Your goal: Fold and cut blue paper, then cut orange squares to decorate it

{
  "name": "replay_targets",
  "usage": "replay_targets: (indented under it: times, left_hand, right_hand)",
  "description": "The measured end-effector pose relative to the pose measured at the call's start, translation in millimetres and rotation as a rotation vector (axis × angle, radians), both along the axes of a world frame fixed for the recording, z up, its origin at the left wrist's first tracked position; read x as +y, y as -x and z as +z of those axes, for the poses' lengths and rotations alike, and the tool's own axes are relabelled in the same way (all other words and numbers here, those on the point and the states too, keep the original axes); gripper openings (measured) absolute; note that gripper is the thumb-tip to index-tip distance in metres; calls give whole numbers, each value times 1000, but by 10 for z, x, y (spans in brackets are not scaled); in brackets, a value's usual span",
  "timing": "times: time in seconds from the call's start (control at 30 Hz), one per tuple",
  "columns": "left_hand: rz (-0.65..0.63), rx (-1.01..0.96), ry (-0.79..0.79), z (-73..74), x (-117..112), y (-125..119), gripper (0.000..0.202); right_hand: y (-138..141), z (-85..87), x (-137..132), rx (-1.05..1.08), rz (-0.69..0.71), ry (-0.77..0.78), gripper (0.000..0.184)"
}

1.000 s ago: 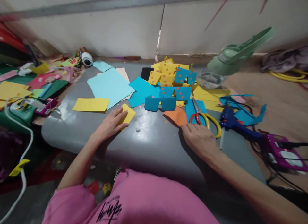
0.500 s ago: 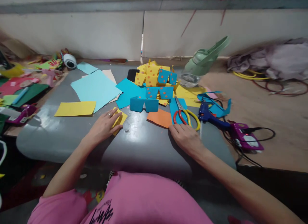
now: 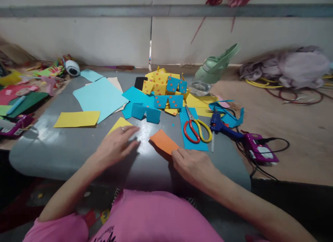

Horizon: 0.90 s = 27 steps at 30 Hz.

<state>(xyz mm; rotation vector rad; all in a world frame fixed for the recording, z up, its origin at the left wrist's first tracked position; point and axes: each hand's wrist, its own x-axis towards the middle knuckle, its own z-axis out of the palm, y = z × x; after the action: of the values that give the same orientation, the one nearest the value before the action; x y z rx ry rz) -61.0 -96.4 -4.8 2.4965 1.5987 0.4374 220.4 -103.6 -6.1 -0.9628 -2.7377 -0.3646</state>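
My right hand (image 3: pixel 191 163) pinches the near corner of an orange paper piece (image 3: pixel 163 141), which lies on the grey table (image 3: pixel 65 148) in front of me. My left hand (image 3: pixel 116 145) rests on the table with its fingers stretched out flat, pointing toward the orange piece. It holds nothing. A small yellow paper (image 3: pixel 118 124) lies just beyond its knuckles. Folded blue paper glasses (image 3: pixel 145 113) stand behind the two hands.
Red-and-yellow scissors (image 3: pixel 196 130) lie on a blue sheet at right, beside a blue glue gun (image 3: pixel 220 126) and a purple device (image 3: pixel 260 152) with cables. A pile of dotted yellow and blue pieces (image 3: pixel 163 86), a light blue sheet (image 3: pixel 100 96) and a yellow sheet (image 3: pixel 76 119) lie further back.
My right hand has taken hold of the orange piece and drawn it left and toward me, away from the scissors. My left hand slid off the small yellow paper toward me.
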Motion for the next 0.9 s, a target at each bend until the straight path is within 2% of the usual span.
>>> replay_targets:
  times: [0.07,0.13,0.17,0.23,0.33,0.47,0.6,0.67,0.8,0.9]
  left_hand:
    - [-239,-48,-65,-51,-121,-208,39]
    - [-287,20,-86,-160,-191,-376,24]
    - [-300,40,-75,-225,-208,-423,23]
    - [-244,35,-81,-349,-222,-437,24]
    - [-164,-88,-83,-450,-243,-331,23]
    - [-113,-355,-46,-404,-269,-209,20]
    - [-51,-486,-32,-336,-207,-201,18]
    - [-57,-461,-19,-343,-171,-218,19]
    - [-101,-265,-18,-398,-178,-254,17]
    - [-159,-192,-3,-426,-223,-281,20]
  right_hand:
    - [77,-18,-78,24,33,-7,29]
    - [131,-41,-115,88,107,28,29]
    - [131,-53,-119,127,138,55,25]
    - [73,-84,-102,186,164,115,24]
    - [-100,-164,-40,188,111,177,38]
    - [-239,-286,12,253,37,223,33]
    - [-219,-317,38,365,96,197,30]
    - [-198,-319,67,357,130,160,31]
    - [-173,-379,125,253,151,95,28]
    - [-156,-443,124,211,147,112,26]
